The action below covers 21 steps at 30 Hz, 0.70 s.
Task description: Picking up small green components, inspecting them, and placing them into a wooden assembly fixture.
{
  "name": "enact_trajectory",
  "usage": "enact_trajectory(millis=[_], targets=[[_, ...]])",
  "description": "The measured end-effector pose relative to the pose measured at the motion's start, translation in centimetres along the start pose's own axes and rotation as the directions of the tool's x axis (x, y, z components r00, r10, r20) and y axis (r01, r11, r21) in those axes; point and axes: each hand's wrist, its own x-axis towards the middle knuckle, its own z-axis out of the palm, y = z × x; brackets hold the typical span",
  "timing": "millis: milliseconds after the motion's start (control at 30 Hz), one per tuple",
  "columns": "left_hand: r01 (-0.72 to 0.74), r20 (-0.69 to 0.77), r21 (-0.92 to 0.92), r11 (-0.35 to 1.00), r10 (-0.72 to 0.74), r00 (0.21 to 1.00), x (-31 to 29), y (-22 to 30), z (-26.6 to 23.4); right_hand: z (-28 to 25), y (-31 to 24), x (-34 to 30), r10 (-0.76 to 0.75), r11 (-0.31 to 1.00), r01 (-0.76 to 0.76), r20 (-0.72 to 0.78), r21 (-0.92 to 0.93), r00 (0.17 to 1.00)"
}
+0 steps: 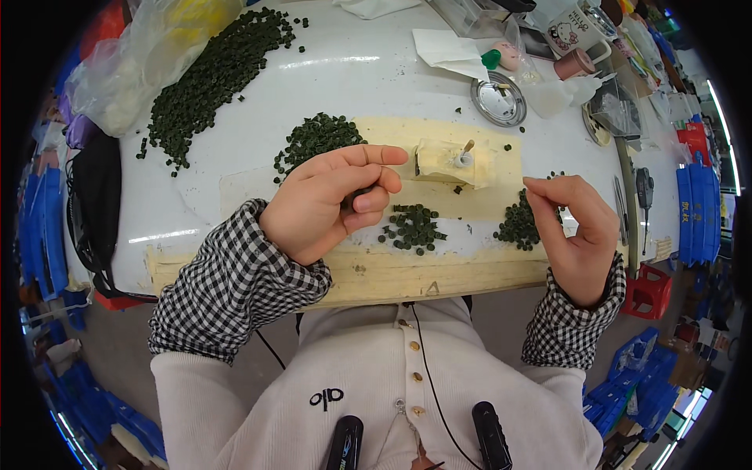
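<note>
My left hand point(333, 196) is over the near pile, index finger stretched toward a small block wrapped in yellowish tape point(439, 161). Its other fingers curl around small dark green pieces, of which only a dark bit shows in the palm. From the block a short pin point(469, 146) sticks up beside a whitish round part point(463, 160). My right hand point(580, 227) is closed in a pinch above the right pile point(517, 225); what its fingertips hold, if anything, is too small to make out. Between the hands lies a small heap of dark green ring-like pieces point(417, 227).
A larger heap of green pieces point(215, 78) spreads at the far left, another point(319, 137) behind my left hand. Plastic bags point(117, 86) lie at left. A round metal lid point(499, 99), a thread spool point(574, 64) and a mug point(576, 30) stand far right. Tweezers point(620, 207) lie right.
</note>
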Motion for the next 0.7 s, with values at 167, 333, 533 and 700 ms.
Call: enact_trajectory(millis=[167,333,533,700], targets=[[-0.015,0.222,-0.051,0.999,0.026,0.975,0.3,-0.3,-1.5,-0.5,-2.7,1.7,-0.203,0.978,0.199,0.061,0.07,0.977],[0.006,0.023,-0.098,0.995,-0.004,1.0,0.2,0.0,-0.9,1.4,-3.7,3.5,-0.347,0.935,0.346,-0.008,0.081,0.938],[0.008,0.015,-0.123,0.992,-0.007,1.0,-0.1,0.0,-0.3,3.1,-2.1,3.8,-0.307,0.936,0.308,-0.028,0.169,0.951],[0.034,0.204,-0.059,0.998,-0.022,0.979,0.0,-0.2,-1.2,3.8,-1.8,3.7,-0.301,0.938,0.281,0.072,0.204,0.951]])
